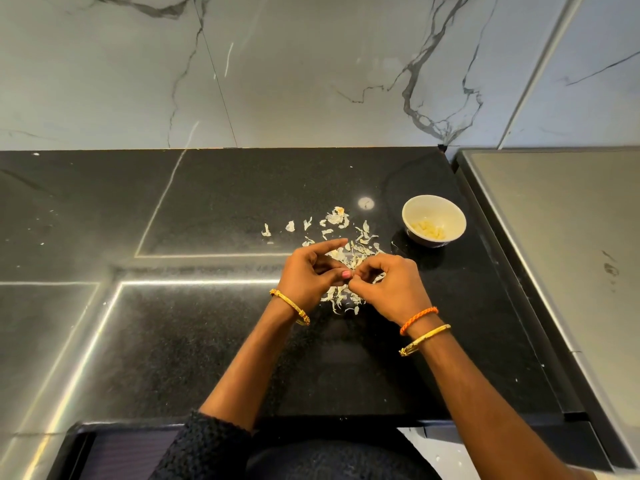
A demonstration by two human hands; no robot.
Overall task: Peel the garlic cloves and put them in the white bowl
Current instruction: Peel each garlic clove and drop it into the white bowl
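Head view shows a garlic clove hidden between both sets of fingertips, over the counter's (pixel 207 341) middle; it is probably small, light, firm and slick once bared, so pinch its ends and pick at the papery skin with a nail. Left hand (pixel 308 275) curls, thumb pinching, index finger stretched out. Right hand (pixel 388 282) curls tightly at the same spot. Peel scraps (pixel 346 251) lie beneath. White bowl (pixel 434 220), holding peeled cloves (pixel 427 229), stands near the counter's right edge.
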